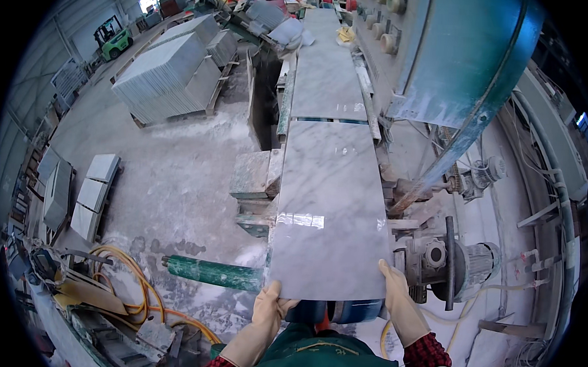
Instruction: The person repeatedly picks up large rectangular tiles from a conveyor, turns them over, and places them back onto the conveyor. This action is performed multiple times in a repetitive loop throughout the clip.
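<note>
While both gloved hands clasp the near corners of the grey-veined white marble slab (329, 208), left hand (269, 310) and right hand (397, 296) clenched on its edge, the slab lies flat on the conveyor bench (375, 131); feeding it farther looks like the step in hand, calling for an even push; a second slab (328, 73) lies just beyond, a green roller (214, 272) left, grey motors (464, 263) right.

Stone slabs lay in a row on a long, narrow machine conveyor bed (374, 118).

The nearest grey-white veined marble slab (329, 211) rested flat on the bed, its near edge at the gloved left hand (269, 307) and gloved right hand (394, 286). Directly beyond it lay a second grey marble slab (328, 80), almost end to end. Left of the left hand, a green roller (214, 272) projected over the dusty concrete floor (176, 178).
</note>
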